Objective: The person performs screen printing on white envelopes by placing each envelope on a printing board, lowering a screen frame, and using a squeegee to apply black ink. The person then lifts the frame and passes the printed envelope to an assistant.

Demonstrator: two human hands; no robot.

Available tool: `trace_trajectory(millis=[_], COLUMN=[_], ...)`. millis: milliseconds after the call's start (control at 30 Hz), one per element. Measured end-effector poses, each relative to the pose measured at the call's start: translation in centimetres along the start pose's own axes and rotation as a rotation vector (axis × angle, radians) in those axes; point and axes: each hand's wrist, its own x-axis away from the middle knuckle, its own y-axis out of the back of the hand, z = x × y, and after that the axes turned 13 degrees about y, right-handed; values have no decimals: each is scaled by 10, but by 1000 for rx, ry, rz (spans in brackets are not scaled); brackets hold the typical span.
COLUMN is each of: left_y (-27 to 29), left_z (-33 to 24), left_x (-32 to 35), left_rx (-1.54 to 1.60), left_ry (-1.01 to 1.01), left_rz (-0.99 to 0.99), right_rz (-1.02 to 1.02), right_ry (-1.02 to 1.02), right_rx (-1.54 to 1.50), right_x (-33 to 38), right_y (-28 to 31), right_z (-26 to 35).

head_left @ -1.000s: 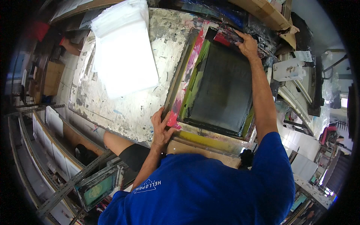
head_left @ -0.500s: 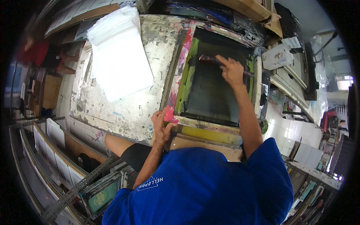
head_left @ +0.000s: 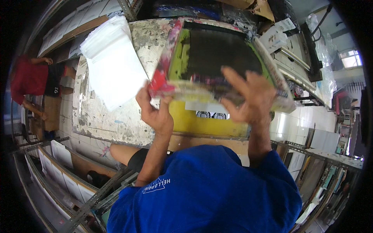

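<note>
A screen-printing frame (head_left: pixel 160 75) with a dark mesh (head_left: pixel 221 48) and green margins is tilted up, its near edge raised. My left hand (head_left: pixel 158 116) grips the near left corner, at the red patch. Over the near right edge my right hand (head_left: pixel 254 99) is spread, index finger stretched out and thumb apart, blurred by motion. A dark squeegee (head_left: pixel 200 79) lies inside the frame along the near edge, partly hidden beside the right fingers. Beneath the raised edge shows a yellow board (head_left: pixel 190 126) bearing a white sheet (head_left: pixel 193 106) with round black prints.
A fanned stack of white sheets (head_left: pixel 110 62) lies on the paint-stained table (head_left: pixel 97 120) left of the frame. Further left stands a person in a red top (head_left: pixel 29 75). Metal racks (head_left: pixel 83 202) flank me at lower left, with shelves (head_left: pixel 322 186) at lower right.
The frame's near edge has risen, uncovering the yellow board and printed sheet. My right hand and the squeegee have come nearer to me. My left hand has lifted with the corner.
</note>
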Motion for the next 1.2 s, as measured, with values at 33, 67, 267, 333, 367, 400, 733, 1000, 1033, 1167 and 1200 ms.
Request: trace_trajectory(millis=[33, 67, 267, 333, 367, 400, 733, 1000, 1033, 1167, 1200], left_y=[-17, -24, -114, -151, -165, -183, -248, -223, -213, -150, -127], left_z=[-11, -8, 39, 78, 116, 147, 178, 142, 133, 114, 114], left_x=[-11, -27, -123, -146, -163, -174, -174, -178, -182, -189, -190], left_rx=[250, 353, 208, 44, -22, -158, -815, -114, -41, -14, -14], left_ry=[-73, -75, -109, 70, -19, -53, 31, 0, 26, 85, 114], left_rz=[-54, -33, 162, 339, 357, 348, 386, 335, 306, 256, 247], right_rz=[-31, -60, -13, -85, -132, -182, -112, -253, -251, -212, -244], right_ry=[22, 39, -14, -16, 29, 88, -46, 81, 78, 22, 27], right_rx=[-18, -31, -350, -358, -302, -172, -556, -353, -328, -224, -159], right_x=[-13, -28, -99, -120, -127, -132, -137, -131, -132, -135, -134], right_y=[5, 13, 45, 54, 48, 46, 58, 50, 52, 61, 56], right_z=[-12, -25, -93, -88, -90, -78, -108, -92, -91, -86, -86])
